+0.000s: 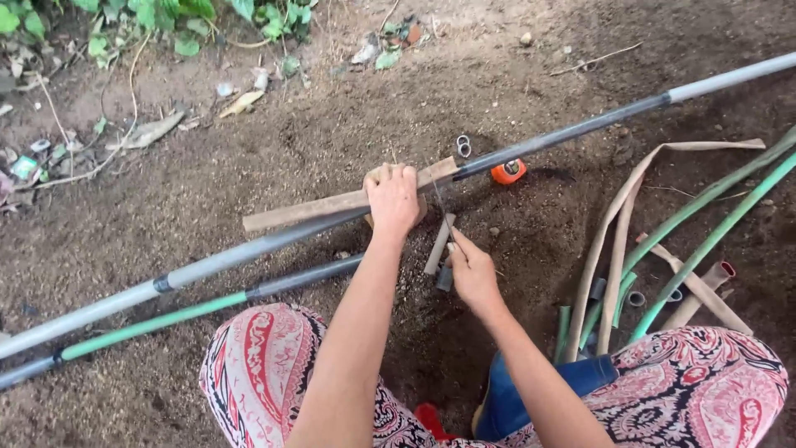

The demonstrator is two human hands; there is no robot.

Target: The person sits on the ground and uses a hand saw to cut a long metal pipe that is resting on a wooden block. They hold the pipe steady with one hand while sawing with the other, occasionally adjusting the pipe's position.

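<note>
A long grey and black pipe (572, 130) runs diagonally over the dirt, resting on a flat wooden strip (307, 210). My left hand (393, 199) presses down on the pipe and the strip where they cross. My right hand (471, 270) grips the handle of a thin-bladed saw (439, 243), whose blade reaches up to the pipe just right of my left hand. A short dark pipe piece (444, 278) lies beside my right hand.
A second pipe (199, 312), green and dark, lies in front of the first. An orange tape measure (508, 172) and small rings (463, 146) sit behind the pipe. Green hoses (705, 241), tan strips and pipe offcuts lie at right. My patterned knees frame the bottom.
</note>
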